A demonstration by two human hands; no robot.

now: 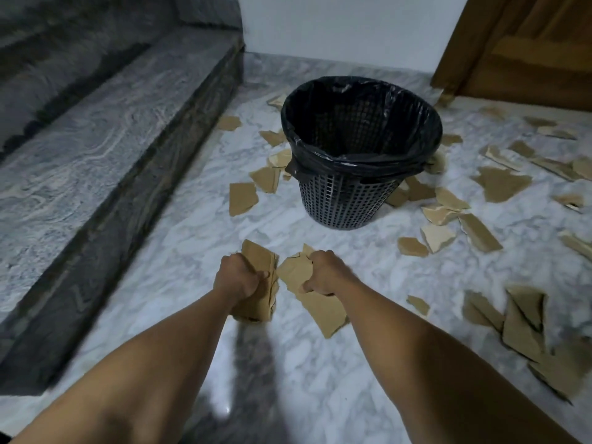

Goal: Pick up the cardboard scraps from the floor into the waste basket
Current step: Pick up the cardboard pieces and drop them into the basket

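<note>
Cardboard scraps (323, 310) being held short of the black-lined waste basket (346, 200) on the marble floor (179, 251)
Left hand (238, 277) and right hand (326, 272) are each clenching a bundle; both should be clearing the rim before loosening. Loose scraps (242, 198) are ringing the basket; a stone step (96, 149) is flanking the left

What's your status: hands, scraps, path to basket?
Left hand grips a cardboard stack; right hand grips torn cardboard pieces. Waste basket upright ahead. Nothing blocks it; loose scraps lie around it.
</note>
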